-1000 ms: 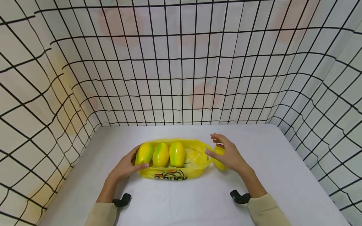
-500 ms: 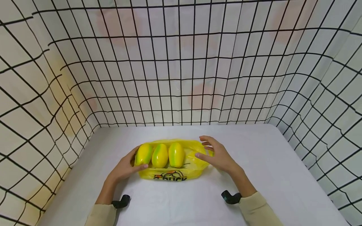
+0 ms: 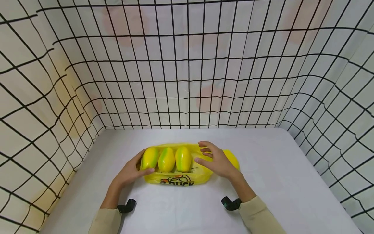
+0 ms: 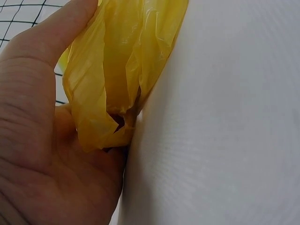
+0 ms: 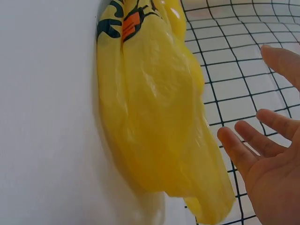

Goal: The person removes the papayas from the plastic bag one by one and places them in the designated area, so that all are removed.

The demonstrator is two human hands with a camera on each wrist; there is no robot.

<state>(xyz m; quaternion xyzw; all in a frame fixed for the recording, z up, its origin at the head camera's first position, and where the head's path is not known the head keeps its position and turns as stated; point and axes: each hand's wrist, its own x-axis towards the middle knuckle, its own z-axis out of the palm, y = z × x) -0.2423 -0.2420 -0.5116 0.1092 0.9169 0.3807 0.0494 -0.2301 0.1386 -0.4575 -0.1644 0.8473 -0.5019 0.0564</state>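
A yellow plastic bag (image 3: 201, 178) with black print lies spread on the table, its upper side open. Inside it, three mangoes, yellow streaked with green, stand in a row: left mango (image 3: 150, 158), middle mango (image 3: 166, 160), right mango (image 3: 183, 159). My left hand (image 3: 130, 171) holds the bag's left end, thumb in front and fingers behind, as the left wrist view also shows around the crumpled plastic (image 4: 89, 103). Over the bag's right part is my right hand (image 3: 217, 161), fingers spread and nothing in its grasp. A rounded yellow shape (image 3: 232, 158) shows partly behind that hand.
A white cloth covers the table (image 3: 187, 211). Black wire mesh (image 3: 187, 71) rises along the back, left and right sides, with pale sheeting behind it. Dark wrist devices sit on both wrists, the left one (image 3: 127, 206) and the right one (image 3: 230, 203).
My right hand has moved left, from the bag's right end to above its right part. The left hand keeps its hold, and the three mangoes in the bag stay in place.
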